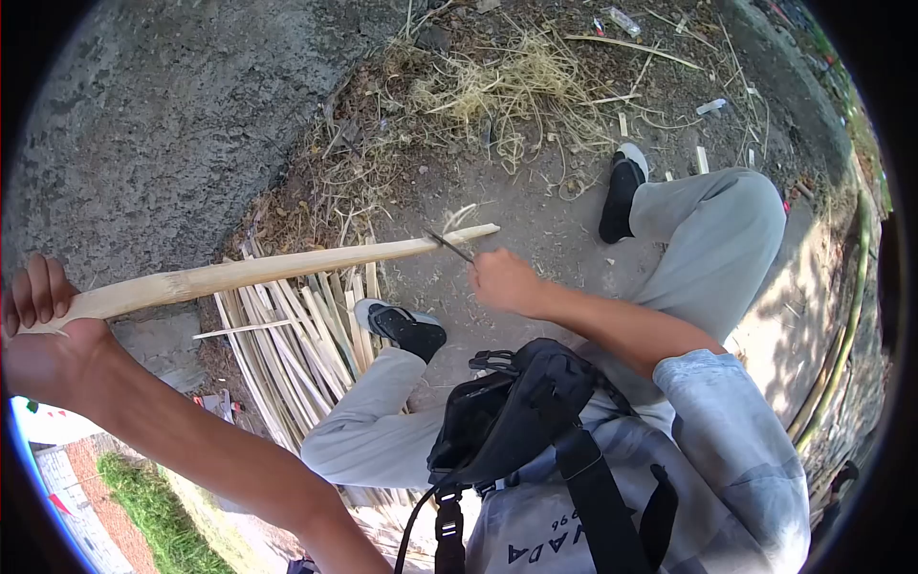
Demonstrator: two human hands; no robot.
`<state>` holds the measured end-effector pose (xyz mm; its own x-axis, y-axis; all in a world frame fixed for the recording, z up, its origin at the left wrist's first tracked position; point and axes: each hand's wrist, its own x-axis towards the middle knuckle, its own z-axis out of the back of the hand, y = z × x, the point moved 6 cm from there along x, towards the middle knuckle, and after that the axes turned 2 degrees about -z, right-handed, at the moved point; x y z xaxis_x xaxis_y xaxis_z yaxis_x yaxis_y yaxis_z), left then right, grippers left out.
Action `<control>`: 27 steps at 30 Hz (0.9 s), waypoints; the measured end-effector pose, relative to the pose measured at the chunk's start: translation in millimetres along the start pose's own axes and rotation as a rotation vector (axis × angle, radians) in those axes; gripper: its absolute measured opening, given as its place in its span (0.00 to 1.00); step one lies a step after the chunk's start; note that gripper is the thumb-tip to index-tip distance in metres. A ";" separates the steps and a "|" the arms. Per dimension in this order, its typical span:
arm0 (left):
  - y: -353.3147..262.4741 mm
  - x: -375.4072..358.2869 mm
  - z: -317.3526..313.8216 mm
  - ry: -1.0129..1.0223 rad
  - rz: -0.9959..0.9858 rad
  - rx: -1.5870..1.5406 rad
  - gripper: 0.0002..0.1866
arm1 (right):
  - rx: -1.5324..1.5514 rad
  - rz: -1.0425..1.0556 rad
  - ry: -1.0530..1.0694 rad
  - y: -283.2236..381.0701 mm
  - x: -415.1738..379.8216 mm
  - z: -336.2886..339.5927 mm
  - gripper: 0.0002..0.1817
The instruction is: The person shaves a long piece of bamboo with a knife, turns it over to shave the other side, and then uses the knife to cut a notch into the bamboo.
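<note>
A long, pale bamboo strip (306,264) with a visible joint stretches from the left edge towards the middle of the view. My left hand (69,346) is closed around its wider end, fingers over the top. Close to the narrow far end, my right hand (507,281) grips a thin dark knife (451,248). The blade lies across the strip, and a curled shaving (461,215) lifts off beside it. My right fingers hide the knife's handle.
Below the strip lies a pile of split strips (287,335) beside one foot (406,330). A heap of shavings (507,91) covers the ground ahead. A large grey rock (191,124) rises at upper left. Long poles (837,368) lie at right. A black bag (521,411) hangs at my front.
</note>
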<state>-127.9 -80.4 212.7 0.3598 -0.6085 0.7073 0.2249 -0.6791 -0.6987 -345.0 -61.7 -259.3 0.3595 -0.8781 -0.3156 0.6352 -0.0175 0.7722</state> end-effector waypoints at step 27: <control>-1.9 14.7 76.3 0.176 0.150 -0.220 0.13 | 0.057 0.028 -0.051 -18.3 8.4 -25.0 0.16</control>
<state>-53.9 -56.6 216.2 0.2080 -0.7573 0.6191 -0.0269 -0.6371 -0.7703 -336.5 -56.8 -289.9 0.3406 -0.9019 -0.2658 0.5851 -0.0179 0.8108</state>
